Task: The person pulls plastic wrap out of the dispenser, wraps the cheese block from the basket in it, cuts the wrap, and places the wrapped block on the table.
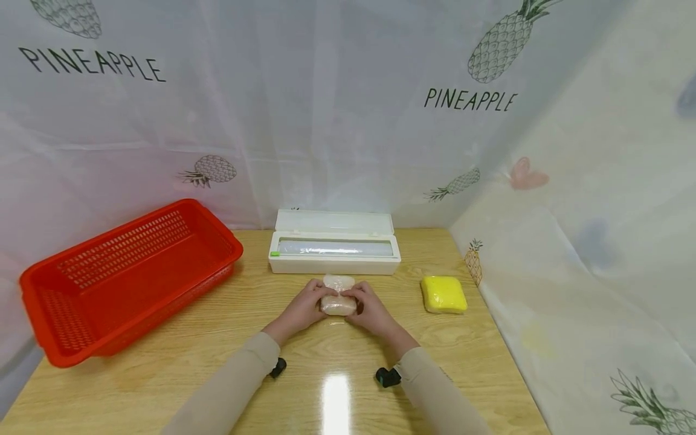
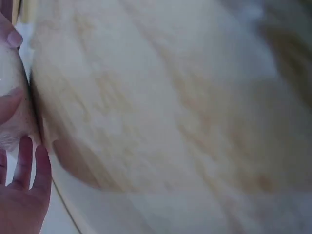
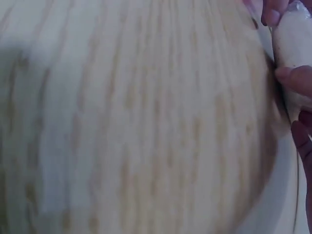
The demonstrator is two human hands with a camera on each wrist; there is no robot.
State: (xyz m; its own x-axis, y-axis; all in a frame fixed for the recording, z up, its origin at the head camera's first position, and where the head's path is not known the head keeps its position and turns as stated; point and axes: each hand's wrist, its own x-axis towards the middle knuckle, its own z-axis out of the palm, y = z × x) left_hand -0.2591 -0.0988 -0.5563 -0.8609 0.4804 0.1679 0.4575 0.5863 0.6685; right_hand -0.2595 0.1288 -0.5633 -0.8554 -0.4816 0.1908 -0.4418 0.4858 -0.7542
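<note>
In the head view, a pale pinkish-white block (image 1: 338,306) in clear plastic film lies on the table, midway between both hands. My left hand (image 1: 304,305) holds it by its left end and my right hand (image 1: 372,309) by its right end. The fingertips meet near its top, where film is bunched, and whitish film-covered material shows just behind. The left wrist view catches the block (image 2: 10,73) and the left fingers at its edge. In the right wrist view, the block (image 3: 291,41) has a thumb pressed on its side.
Behind the hands stands a white cling film dispenser (image 1: 334,264), lid raised. A yellow block (image 1: 444,294) in clear film lies to the right. On the left is a red plastic basket (image 1: 163,302). A pineapple-print curtain (image 1: 337,121) hangs behind the wooden table (image 1: 304,374).
</note>
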